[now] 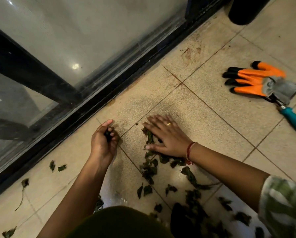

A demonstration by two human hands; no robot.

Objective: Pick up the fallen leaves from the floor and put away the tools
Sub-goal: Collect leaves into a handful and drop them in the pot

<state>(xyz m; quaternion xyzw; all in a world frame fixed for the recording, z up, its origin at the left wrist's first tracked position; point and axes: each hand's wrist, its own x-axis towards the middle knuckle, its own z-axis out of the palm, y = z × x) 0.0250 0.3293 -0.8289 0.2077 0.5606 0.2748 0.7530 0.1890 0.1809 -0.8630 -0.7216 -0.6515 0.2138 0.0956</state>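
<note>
Dark green fallen leaves [150,169] lie scattered over the beige floor tiles, most of them below and to the right of my hands. My right hand [162,134] lies flat with straight fingers on a small heap of leaves. My left hand [104,136] is curled round a few dark leaves, close to the black door track. At the right edge lie orange and black gardening gloves [254,78] and a hand tool with a teal handle [295,121], its head hidden under a grey glove cuff.
A glass sliding door with a black frame [109,93] runs diagonally along the left. A black cylindrical pot [245,9] stands at the top right. A clear plastic bag [112,194] lies by my knee. More leaves [57,166] lie at the left.
</note>
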